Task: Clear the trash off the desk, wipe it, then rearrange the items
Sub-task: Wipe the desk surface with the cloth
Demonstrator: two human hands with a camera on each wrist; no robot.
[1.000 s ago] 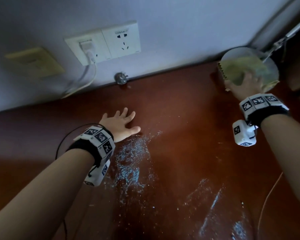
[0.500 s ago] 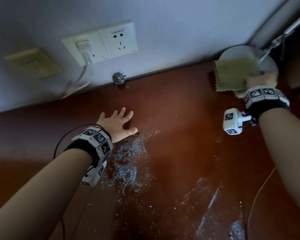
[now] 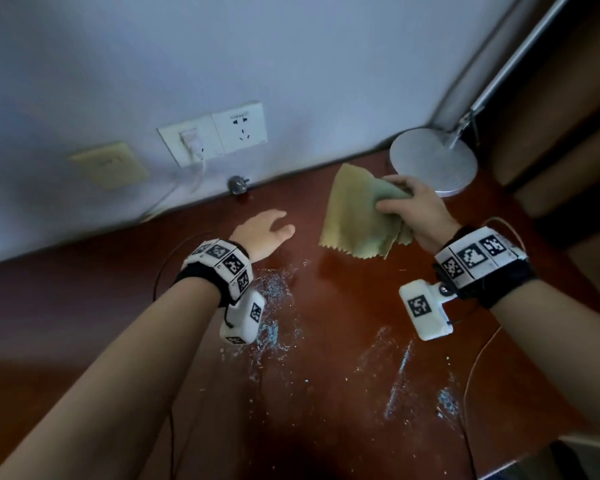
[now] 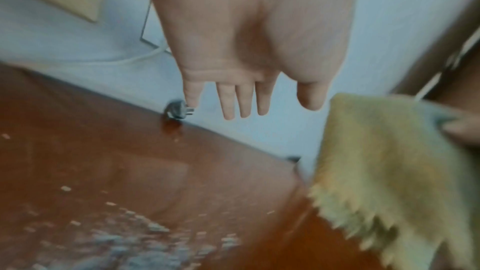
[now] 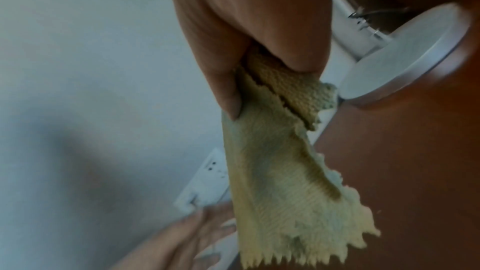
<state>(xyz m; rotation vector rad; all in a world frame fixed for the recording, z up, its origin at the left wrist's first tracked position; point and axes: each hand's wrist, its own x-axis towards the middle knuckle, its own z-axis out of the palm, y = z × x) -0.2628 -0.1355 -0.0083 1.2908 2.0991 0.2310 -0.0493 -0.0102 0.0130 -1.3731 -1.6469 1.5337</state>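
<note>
A yellow-green cleaning cloth [image 3: 357, 216] is pinched between the curled fingers [image 5: 226, 89] of the right hand [image 3: 416, 209] and hangs above the tabletop [image 3: 343, 306], near a round lamp base [image 3: 433, 161]. The left hand [image 3: 264, 230] is held flat, fingers straight, over the tabletop beside pale spilled residue [image 3: 274, 299].

On the table [image 3: 343, 306] the lamp base [image 3: 433, 162] sits back right by the wall, plug [image 3: 238, 185] back centre under the sockets [image 3: 215, 136], cloth [image 3: 357, 216] between them, crumbs [image 3: 274, 306] nearer front.
</note>
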